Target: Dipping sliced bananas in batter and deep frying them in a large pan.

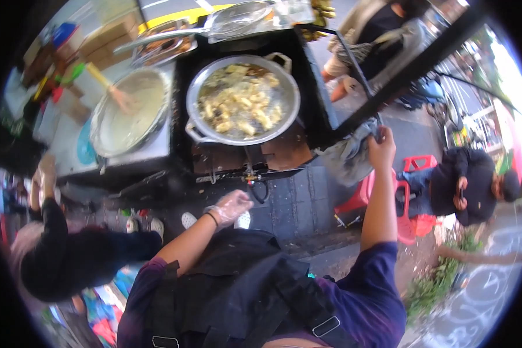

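Note:
My left hand [232,206], in a thin clear plastic glove, hangs in front of the stove with its fingers loosely curled. I see nothing in it, though blur hides how far its fingers are closed. My bare right hand [383,148] grips a grey cloth [348,158] at the right corner of the black cart frame. Ahead of me a large two-handled metal pan [191,98] sits on the stove. Pale battered pieces [243,104] fry in bubbling oil inside it. Below the pan is a gas valve with a black hose [261,191].
A basin of pale batter [96,135] stands left of the pan, with another person's hand [122,99] in it. Behind are a wire strainer [239,19] and a tray of fried food [165,45]. A black pole [413,65] slants at right, above red plastic chairs [404,213] and a seated person [465,187].

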The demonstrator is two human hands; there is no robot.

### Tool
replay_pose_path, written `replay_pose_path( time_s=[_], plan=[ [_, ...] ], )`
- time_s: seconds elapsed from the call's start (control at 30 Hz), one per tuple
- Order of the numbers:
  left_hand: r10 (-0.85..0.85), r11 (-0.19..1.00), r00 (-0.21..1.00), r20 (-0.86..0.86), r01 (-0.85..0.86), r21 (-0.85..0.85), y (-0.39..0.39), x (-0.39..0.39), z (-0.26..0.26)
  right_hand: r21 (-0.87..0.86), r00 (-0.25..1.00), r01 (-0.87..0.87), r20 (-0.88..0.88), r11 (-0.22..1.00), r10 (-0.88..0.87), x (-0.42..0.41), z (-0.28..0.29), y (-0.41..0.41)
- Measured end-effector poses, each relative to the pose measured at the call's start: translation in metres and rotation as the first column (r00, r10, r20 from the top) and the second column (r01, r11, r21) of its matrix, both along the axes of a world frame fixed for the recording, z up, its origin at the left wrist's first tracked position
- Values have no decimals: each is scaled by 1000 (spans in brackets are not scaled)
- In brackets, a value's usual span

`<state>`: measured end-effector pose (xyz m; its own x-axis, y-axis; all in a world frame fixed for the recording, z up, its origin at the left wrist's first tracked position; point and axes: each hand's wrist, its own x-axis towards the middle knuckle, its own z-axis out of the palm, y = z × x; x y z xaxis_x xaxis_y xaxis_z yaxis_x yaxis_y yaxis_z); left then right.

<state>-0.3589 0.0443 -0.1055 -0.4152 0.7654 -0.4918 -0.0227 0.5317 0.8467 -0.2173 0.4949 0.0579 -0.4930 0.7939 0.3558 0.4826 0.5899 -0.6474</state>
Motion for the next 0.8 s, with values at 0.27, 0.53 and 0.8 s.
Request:
replay_pose_path(
  time_s=[0.27,0.53,0.8],
  plan=[
    [233,640,878,-419,-463,-613,-250,17,-64,372,959,-271,188,888,214,3,-109,70],
    [311,508,948,-66,-225,-832,-433,192,-156,-175,995,19,101,984,-1,60,-232,-96],
    [-74,744,949,-305,-151,-650,-407,115,-132,-377,353,-759,448,531,822,-162,-243,-327]
  ],
)
